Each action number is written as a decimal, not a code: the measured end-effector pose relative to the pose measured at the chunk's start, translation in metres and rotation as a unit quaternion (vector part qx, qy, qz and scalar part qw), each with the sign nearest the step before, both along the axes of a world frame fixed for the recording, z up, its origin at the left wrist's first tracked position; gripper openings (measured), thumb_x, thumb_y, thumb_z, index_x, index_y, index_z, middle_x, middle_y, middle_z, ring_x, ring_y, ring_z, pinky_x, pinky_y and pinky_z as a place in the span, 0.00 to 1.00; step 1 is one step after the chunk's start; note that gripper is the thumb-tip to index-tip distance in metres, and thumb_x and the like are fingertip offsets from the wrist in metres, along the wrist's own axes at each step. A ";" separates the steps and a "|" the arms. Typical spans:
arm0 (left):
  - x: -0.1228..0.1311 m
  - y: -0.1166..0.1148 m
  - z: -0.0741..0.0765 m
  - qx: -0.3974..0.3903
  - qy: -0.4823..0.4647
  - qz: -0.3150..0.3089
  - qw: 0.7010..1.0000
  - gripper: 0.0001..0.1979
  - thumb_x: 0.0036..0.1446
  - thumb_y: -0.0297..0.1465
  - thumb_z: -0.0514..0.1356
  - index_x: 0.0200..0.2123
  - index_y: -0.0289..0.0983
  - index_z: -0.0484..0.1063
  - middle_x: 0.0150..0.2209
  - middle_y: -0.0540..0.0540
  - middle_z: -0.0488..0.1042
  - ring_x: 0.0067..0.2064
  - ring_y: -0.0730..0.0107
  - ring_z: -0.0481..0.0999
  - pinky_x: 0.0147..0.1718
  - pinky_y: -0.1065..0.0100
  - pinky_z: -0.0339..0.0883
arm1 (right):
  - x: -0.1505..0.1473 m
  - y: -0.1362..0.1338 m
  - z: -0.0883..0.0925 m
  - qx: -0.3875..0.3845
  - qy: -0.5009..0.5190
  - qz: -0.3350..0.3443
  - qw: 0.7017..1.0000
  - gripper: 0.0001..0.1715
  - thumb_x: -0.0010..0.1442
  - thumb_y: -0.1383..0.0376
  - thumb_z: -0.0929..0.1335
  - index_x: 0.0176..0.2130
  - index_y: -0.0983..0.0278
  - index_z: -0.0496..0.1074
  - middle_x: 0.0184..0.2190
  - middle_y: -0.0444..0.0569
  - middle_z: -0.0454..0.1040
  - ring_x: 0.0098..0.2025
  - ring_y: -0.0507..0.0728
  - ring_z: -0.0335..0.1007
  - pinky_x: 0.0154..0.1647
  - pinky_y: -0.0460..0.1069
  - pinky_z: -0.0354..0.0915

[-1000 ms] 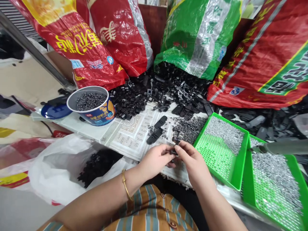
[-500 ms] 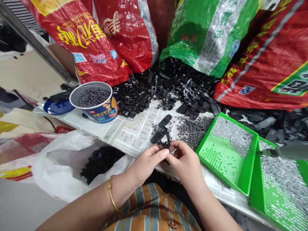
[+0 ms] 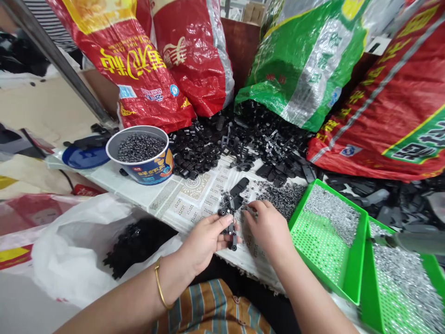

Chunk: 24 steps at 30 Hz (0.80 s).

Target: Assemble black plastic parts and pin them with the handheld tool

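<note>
My left hand [image 3: 205,241] is closed on a black plastic part [image 3: 230,229], a jointed piece with small round ends, held tilted above the table's front edge. My right hand [image 3: 269,225] is just to its right, apart from the part. Its thumb and forefinger are bent with a gap between them, by a spread of tiny black pieces [image 3: 283,197]; its other fingertips are hidden. Beyond my left hand lie flat black plastic pieces [image 3: 239,186].
Left stands a blue tub [image 3: 149,171] of small black pieces, beside a blue lid [image 3: 85,157]. At right are green trays [image 3: 352,278] holding silvery metal bits. Black parts spill from a green sack [image 3: 278,74] and red sacks [image 3: 198,60]. A white bag [image 3: 69,260] hangs below.
Both hands were together at the black part. My right hand has come off it and moved slightly right; my left hand alone holds the part, now turned more upright. The view has tilted up.
</note>
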<state>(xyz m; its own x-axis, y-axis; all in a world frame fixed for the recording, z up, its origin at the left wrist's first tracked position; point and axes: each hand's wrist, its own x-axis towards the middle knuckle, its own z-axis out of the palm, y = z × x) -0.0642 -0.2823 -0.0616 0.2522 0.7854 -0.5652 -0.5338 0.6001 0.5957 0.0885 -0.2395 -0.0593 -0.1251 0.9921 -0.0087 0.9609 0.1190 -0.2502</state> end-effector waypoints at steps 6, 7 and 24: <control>-0.004 0.001 -0.001 0.000 -0.029 -0.007 1.000 0.11 0.46 0.30 0.63 0.34 0.32 0.69 0.33 0.46 0.72 0.30 0.71 0.74 0.34 0.68 0.65 | -0.005 0.004 -0.009 0.021 -0.043 0.023 0.999 0.10 0.57 0.66 0.61 0.33 0.64 0.71 0.32 0.51 0.72 0.31 0.56 0.69 0.29 0.49 0.59; -0.004 0.001 -0.001 -0.002 -0.030 -0.008 1.000 0.11 0.46 0.30 0.63 0.34 0.32 0.69 0.33 0.46 0.72 0.31 0.71 0.74 0.34 0.68 0.65 | -0.003 0.003 -0.009 0.033 -0.034 0.027 0.999 0.10 0.57 0.66 0.61 0.33 0.64 0.71 0.33 0.52 0.72 0.32 0.57 0.69 0.30 0.49 0.59; 0.017 0.006 -0.004 0.039 -0.006 -0.012 0.999 0.10 0.48 0.26 0.61 0.36 0.32 0.70 0.35 0.43 0.74 0.36 0.70 0.73 0.40 0.65 0.61 | 0.015 -0.039 0.009 -0.171 0.580 -0.134 0.785 0.13 0.46 0.58 0.73 0.30 0.64 0.72 0.26 0.45 0.74 0.28 0.49 0.66 0.31 0.46 0.62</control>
<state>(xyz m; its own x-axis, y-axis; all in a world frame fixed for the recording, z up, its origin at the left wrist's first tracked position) -0.0477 -0.2766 -0.0651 0.2776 0.8209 -0.4991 -0.5280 0.5643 0.6346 0.1033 -0.2783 -0.0507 -0.0336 0.9486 -0.3148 0.0418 -0.3134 -0.9487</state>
